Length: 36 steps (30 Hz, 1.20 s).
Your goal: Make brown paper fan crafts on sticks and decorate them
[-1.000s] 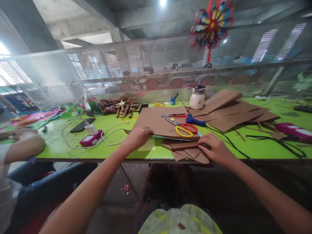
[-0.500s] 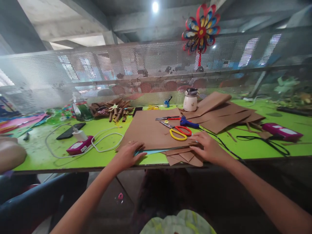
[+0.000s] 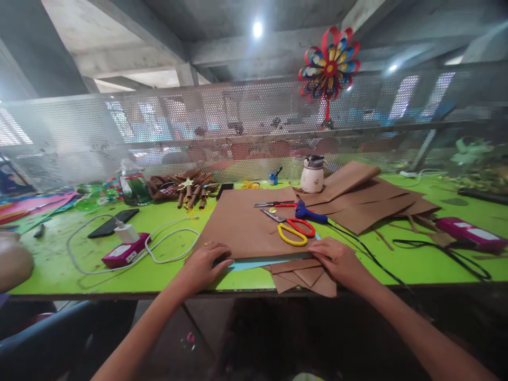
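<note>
A large brown paper sheet (image 3: 238, 222) lies flat before me, with a strip of light blue (image 3: 257, 263) showing under its near edge. My left hand (image 3: 208, 264) grips the near left corner, fingers on top and thumb along the edge. At the near right corner, my right hand (image 3: 337, 259) has its fingers drawn together on the same sheet. Scissors with red and yellow handles (image 3: 292, 235) rest on the sheet close to my right hand. Behind them are a second red-handled tool (image 3: 278, 204) and a blue glue gun (image 3: 309, 212). Small brown paper pieces (image 3: 304, 278) stick out below.
More brown sheets (image 3: 369, 203) fan out to the right, by a white bottle (image 3: 313, 177). A black cord (image 3: 365, 259) crosses the green table (image 3: 159, 280). On the left are a purple power strip (image 3: 126, 251), a white cable and a phone (image 3: 113, 223). Someone's arm (image 3: 16, 262) rests far left.
The view has tilted up slightly, so the table sits lower in it. My right hand's fingers have closed in at the sheet's corner. My left hand keeps its place on the edge.
</note>
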{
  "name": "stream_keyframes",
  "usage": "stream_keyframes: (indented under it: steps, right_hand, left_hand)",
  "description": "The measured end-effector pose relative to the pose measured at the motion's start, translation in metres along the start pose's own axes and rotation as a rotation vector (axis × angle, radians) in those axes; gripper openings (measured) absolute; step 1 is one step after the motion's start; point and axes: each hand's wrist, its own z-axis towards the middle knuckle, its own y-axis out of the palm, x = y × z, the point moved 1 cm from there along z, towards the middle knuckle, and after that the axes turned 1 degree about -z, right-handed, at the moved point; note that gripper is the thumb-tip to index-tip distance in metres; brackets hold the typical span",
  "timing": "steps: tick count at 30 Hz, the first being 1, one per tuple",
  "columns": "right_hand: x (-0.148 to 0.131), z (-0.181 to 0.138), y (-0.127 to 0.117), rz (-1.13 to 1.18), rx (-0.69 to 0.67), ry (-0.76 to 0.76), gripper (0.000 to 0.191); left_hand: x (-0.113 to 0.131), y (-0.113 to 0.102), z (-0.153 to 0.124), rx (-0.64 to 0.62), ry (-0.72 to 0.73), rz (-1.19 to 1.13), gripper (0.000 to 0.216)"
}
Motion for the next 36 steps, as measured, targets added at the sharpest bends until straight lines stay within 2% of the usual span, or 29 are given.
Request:
stream_keyframes:
  steps: [6,12,16,21,25,28,32,34,36]
  right_hand:
    - [-0.01,0.006,-0.005,0.003,-0.007,0.027,0.015]
    - [-0.014,0.014,-0.011,0.043,0.001,0.089,0.016]
    - [-0.013,0.017,-0.013,0.091,0.005,0.121,0.018]
    - [-0.011,0.022,-0.014,0.127,0.054,0.146,0.018]
    - [-0.006,0.022,-0.018,0.119,0.053,0.167,0.015]
    - [0.004,0.022,-0.021,0.079,0.028,0.232,0.019]
    - [0.018,0.027,-0.021,0.02,-0.139,0.34,0.028]
    - [0.022,0.029,-0.021,-0.008,-0.186,0.331,0.025]
    - [0.024,0.03,-0.02,-0.032,-0.22,0.249,0.02]
  left_hand:
    - [0.005,0.0,0.021,-0.085,0.041,0.097,0.032]
    - [0.009,0.008,0.048,-0.126,0.113,0.084,0.032]
    - [0.012,0.008,0.058,-0.166,0.085,0.143,0.035]
    - [0.013,0.002,0.064,-0.161,0.026,0.272,0.032]
    - [0.012,0.0,0.07,-0.163,0.032,0.34,0.034]
    - [0.012,-0.001,0.076,-0.153,0.077,0.367,0.031]
    - [0.011,-0.004,0.087,-0.12,0.099,0.41,0.031]
    - [0.011,-0.007,0.091,-0.119,0.102,0.413,0.028]
    - [0.013,-0.01,0.093,-0.101,0.102,0.414,0.023]
